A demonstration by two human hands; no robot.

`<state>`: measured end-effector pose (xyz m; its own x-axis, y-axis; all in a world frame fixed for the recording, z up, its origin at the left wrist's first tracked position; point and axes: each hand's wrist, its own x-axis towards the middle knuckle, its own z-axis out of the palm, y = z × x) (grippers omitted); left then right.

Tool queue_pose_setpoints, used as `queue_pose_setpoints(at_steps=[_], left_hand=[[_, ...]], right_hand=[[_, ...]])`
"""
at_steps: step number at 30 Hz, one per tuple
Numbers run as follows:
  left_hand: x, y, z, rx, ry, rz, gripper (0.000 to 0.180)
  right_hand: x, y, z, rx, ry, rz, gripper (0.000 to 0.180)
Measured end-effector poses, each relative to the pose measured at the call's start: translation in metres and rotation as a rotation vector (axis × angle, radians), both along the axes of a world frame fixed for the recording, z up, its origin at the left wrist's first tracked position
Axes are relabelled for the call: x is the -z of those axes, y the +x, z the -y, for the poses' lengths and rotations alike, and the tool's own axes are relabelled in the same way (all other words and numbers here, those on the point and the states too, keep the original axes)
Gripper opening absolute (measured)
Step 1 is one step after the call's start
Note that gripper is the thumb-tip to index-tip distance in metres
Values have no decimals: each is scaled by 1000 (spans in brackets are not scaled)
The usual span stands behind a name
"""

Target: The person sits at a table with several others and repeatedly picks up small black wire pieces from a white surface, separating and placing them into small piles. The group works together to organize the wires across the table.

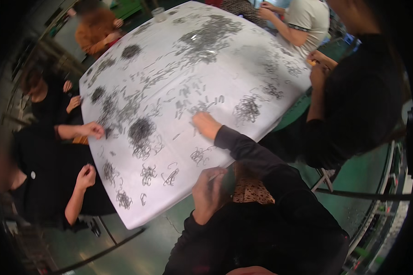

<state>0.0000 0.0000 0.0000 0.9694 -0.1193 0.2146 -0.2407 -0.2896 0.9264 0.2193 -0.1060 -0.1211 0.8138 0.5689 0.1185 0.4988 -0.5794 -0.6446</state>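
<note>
Head view is showing the right hand (207,126) pointing down over the white table (163,195) at a loose scatter of thin dark pieces (199,107), its fingers sitting bunched; whether they are gripping any, I cannot tell. The left hand (208,195) is hanging by the near table edge, fingers half curled, any contents too blurred to tell. Picking seems to be the step in hand, likely calling next for a light fingertip pinch. Three dense dark heaps (141,129), one clear cup (159,15) and at least five co-workers (36,169) are showing; single pieces are lying too thick to count.
</note>
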Motion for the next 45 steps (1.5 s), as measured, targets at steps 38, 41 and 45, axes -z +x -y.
queue_pose_setpoints(at_steps=[38, 41, 45], left_hand=[[50, 31, -13, -78, -31, 100, 60], [76, 80, -88, -347, 399, 121, 22], [117, 127, -159, -420, 921, 168, 16]], right_hand=[[-108, -203, 55, 578, 1153, -329, 17], [-107, -204, 58, 552, 1107, -346, 19], [-113, -207, 63, 599, 976, -292, 25]])
